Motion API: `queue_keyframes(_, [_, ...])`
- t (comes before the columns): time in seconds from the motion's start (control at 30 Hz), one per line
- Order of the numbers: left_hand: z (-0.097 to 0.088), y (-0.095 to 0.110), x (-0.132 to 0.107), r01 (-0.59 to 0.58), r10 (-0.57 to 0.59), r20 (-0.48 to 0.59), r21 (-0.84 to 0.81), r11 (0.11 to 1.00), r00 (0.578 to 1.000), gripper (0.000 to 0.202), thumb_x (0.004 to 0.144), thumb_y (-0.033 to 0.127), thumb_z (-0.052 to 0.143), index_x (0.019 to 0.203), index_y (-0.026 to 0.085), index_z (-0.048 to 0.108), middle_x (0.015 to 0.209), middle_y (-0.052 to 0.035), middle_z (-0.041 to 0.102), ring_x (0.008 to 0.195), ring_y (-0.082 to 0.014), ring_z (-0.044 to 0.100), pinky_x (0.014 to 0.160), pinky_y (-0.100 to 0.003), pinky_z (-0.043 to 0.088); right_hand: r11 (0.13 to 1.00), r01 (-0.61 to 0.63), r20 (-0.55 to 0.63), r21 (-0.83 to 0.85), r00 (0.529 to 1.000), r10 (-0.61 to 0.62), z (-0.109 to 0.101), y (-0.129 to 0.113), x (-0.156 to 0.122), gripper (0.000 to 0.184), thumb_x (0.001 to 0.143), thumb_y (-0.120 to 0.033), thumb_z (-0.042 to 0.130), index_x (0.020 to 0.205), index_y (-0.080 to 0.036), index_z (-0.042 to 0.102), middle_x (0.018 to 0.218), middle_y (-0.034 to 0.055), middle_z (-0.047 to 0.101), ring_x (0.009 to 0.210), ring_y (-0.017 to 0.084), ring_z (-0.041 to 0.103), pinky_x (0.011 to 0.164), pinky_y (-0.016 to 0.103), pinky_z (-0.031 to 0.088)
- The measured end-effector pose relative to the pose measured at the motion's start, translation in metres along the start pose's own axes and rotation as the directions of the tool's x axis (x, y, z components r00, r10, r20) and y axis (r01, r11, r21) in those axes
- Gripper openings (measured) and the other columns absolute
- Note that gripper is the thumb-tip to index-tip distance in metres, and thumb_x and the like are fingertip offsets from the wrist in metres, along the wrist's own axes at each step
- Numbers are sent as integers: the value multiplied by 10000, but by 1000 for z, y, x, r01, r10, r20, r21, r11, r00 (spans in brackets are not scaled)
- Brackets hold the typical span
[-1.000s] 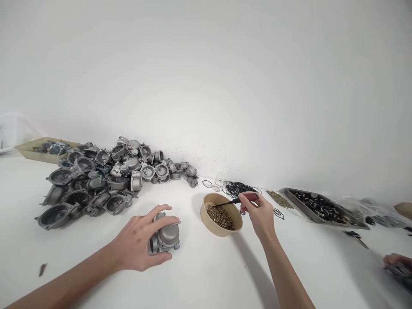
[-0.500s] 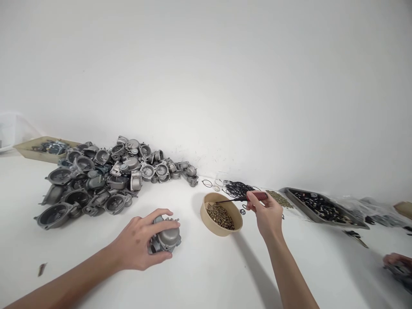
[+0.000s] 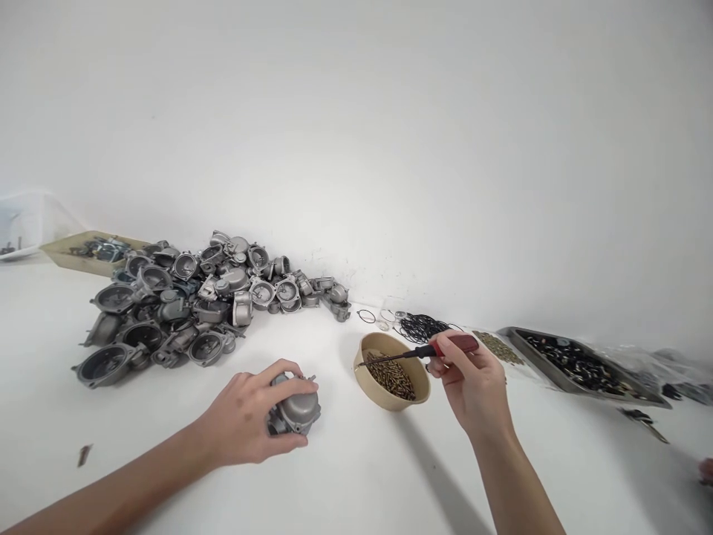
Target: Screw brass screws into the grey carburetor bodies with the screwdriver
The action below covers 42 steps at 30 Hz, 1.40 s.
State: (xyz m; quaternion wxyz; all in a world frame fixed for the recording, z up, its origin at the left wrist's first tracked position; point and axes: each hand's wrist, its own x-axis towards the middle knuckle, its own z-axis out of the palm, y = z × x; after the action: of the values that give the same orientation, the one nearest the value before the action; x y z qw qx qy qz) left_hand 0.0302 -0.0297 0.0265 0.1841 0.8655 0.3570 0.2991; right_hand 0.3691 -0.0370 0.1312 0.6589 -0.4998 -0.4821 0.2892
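Note:
My left hand [image 3: 261, 409] wraps around a grey metal carburetor body [image 3: 299, 410] standing on the white table, its rounded bowl side facing up. A screwdriver [image 3: 454, 345] with a red and black handle is gripped in my right hand [image 3: 473, 379]. Its thin shaft reaches left across a tan round bowl [image 3: 384, 399], the tip over the bowl's left rim. Small brass-coloured screws [image 3: 393, 377] fill the bottom of that bowl. Whether a screw sits on the tip is too small to tell.
A heap of carburetor bodies [image 3: 178, 297] spreads at the left, beside a yellowish tray [image 3: 61, 256]. Black rubber rings [image 3: 420, 327], a pile of small brass parts [image 3: 498, 348] and a grey tray [image 3: 557, 375] line the wall. Another person's hand [image 3: 706, 471] shows at the right edge.
The screwdriver tip has moved from among the screws toward the bowl's left rim. My left hand keeps its hold. The view has swung slightly, and the other person's hand has mostly left it.

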Motion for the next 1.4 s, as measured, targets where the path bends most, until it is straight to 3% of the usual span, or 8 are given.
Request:
queue_keyframes(0.1, [0,5,-1,36,-36,18,20,999,999,530,845,423,803,1345,380,635,1524,-36,600,917,-251,767,822,-375,608,999,-34,45,13,998,33,14,-4,-14,326,768,-457,908,842,-207,711,791,23,620,545,122,535,453,264,450])
queue_keyframes(0.23, [3,12,-5,111,-112,18,6,994,994,623,822,413,842,1390,393,587,1603,-38,549,1113,-328,749,869,-414,614,996,-91,98,22,991,88,30,-7,-30,320,771,-457,905,846,-216,708,790,23,639,516,113,508,445,263,435])
queue_keyframes(0.57, [8,18,-7,165,-166,2,-48,985,986,568,861,368,772,1386,371,555,1546,-38,591,1190,-350,726,845,-457,630,977,-194,216,88,961,171,50,-14,-51,298,767,-405,913,851,-215,700,837,21,665,503,88,479,474,260,438])
queue_keyframes(1.0, [9,21,-6,147,-149,-43,-34,989,988,547,855,298,748,1366,352,558,1477,-32,629,1161,-307,741,811,-450,637,970,-172,310,173,944,112,51,-4,-51,224,816,-334,899,891,-197,738,897,41,682,508,77,525,470,240,460])
queue_keyframes(1.23, [9,20,-6,122,-123,-68,-21,992,990,534,854,326,746,1358,342,571,1454,-53,653,1135,-298,753,781,-398,634,967,-178,357,182,928,103,49,1,-49,185,850,-322,880,907,-209,745,915,33,682,516,66,557,496,224,478])
queue_keyframes(1.4, [9,20,-6,120,-123,-72,-42,992,990,490,883,341,697,1359,337,577,1441,-43,655,1126,-299,756,781,-426,637,962,-191,379,196,919,105,47,1,-48,163,864,-314,874,923,-219,755,936,30,690,531,74,597,516,224,487])
